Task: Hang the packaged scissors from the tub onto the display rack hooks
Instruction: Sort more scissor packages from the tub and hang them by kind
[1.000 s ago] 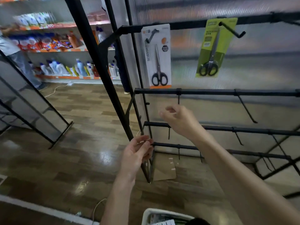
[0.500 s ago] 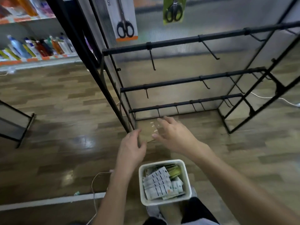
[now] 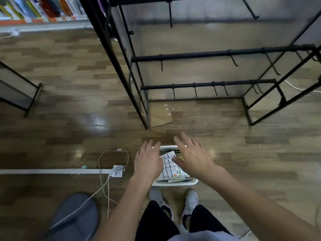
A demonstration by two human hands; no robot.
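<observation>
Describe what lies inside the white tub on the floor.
The white tub holds stacked scissor packs, mostly white cards, some green. Both hands, left and right, cover its sides; lower layers are hidden.

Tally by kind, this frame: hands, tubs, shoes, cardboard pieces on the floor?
Hands: 2 (left hand, right hand)
White tub: 1
Grey shoes: 2
Cardboard piece: 1
Total: 6
</observation>
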